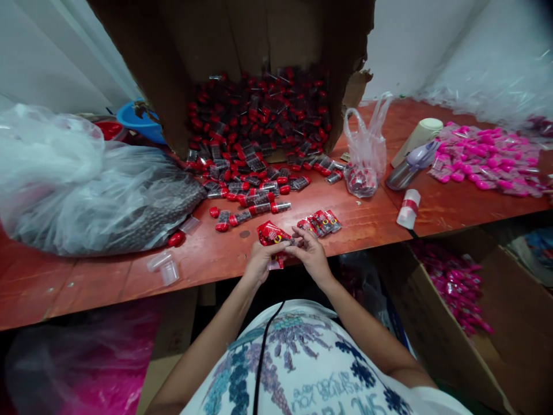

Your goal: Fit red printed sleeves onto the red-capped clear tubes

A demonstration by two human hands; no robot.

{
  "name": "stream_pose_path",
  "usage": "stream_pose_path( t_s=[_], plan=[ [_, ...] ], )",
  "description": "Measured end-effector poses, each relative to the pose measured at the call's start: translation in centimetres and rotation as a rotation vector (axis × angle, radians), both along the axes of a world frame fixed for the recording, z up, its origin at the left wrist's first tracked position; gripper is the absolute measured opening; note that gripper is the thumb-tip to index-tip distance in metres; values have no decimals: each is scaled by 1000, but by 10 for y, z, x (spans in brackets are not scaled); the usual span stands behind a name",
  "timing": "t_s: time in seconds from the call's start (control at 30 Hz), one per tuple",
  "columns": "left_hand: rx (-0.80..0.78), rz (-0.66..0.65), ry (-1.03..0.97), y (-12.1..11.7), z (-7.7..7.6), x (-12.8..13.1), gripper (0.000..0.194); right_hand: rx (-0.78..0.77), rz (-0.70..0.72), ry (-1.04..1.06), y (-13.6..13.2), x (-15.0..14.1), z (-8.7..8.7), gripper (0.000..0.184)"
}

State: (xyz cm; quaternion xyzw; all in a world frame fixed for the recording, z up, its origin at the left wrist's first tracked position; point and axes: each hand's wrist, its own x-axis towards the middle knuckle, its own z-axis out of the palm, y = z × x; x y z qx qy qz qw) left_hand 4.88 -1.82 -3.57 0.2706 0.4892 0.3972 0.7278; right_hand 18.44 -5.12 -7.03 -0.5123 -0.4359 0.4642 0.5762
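My left hand [258, 263] is closed on small red printed packets [271, 231], which fan out above and below its thumb. My right hand [311, 253] meets it at the table's front edge, thumb and fingers pinched at the right end of a packet. Something small and dark shows between the fingertips, too small to name. Just beyond my right hand, several similar red packets [324, 222] lie in an overlapping row. Clear tubes with red caps and dark contents [259, 199] are scattered farther back on the red tabletop [207, 262].
A tipped cardboard box [358, 63] spills many red-capped tubes. Left lies a big plastic bag of dark beads [142, 202], with clear empty tubes [166, 268] nearby. Rightward are a small plastic bag [367, 150], a lilac-topped bottle [408, 167], a white roll [408, 208] and pink pieces [488, 158].
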Motion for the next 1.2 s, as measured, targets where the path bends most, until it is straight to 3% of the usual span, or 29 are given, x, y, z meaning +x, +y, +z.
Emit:
stream_pose_path(
  t_s=[0.17,0.33,0.53,0.6,0.77,0.87,1.0,1.2],
  plan=[
    [-28,-29,-46,-1,-2,5,24,109,61,-173,0,1,1,44],
    [-101,-22,-113,2,-8,10,24,133,17,-273,4,11,-5,33],
    [-227,71,-237,7,-8,3,24,109,-360,-597,15,50,-8,34],
    [-200,109,-256,7,-9,1,29,109,-393,-678,12,48,-2,34],
    [-115,211,-279,4,-12,3,18,79,17,-464,1,5,3,22],
    [-82,200,-276,1,-15,1,15,76,79,-405,7,-11,0,23],
    [-49,219,-234,-1,-17,-8,26,149,155,-585,20,-11,6,28],
    [-59,358,-179,5,-16,-24,20,276,304,-892,48,-11,21,32]
  ],
)
